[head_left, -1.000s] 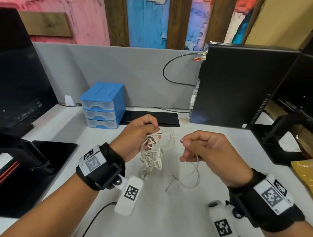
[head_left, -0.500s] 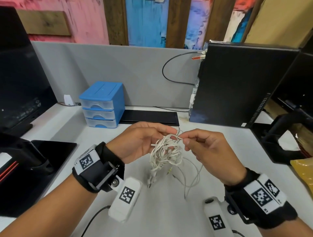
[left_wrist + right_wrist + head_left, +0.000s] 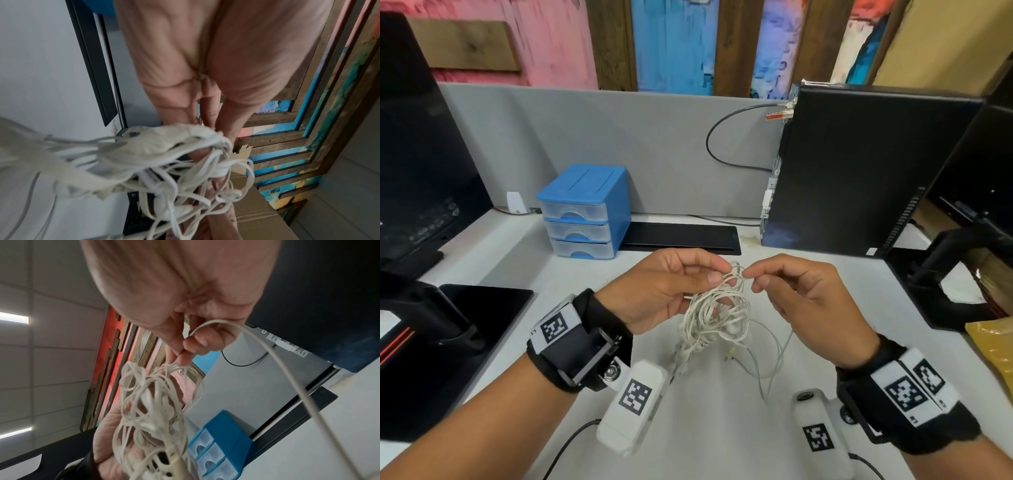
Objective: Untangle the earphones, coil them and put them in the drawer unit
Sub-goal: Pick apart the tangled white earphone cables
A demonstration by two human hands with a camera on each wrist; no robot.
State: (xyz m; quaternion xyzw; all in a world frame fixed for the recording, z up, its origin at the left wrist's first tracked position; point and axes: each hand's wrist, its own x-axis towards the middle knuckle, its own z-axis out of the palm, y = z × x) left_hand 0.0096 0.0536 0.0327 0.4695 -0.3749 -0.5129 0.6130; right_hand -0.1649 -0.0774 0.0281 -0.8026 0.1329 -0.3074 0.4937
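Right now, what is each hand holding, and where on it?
Both hold the earphones: left hand pinches the tangle's top, right hand pinches a strand there.

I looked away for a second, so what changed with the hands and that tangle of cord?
The right hand, earlier apart drawing out a strand, moved in to the left hand and now pinches the earphones at the top. The left hand still holds the bundle; drawer unit unmoved.

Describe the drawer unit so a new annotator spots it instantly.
Start at the grey partition along the back of the white desk. The drawer unit stands against it, left of the flat black pad and the black computer tower. It is the only blue thing on the desk: a small box with three stacked clear drawers, all closed.
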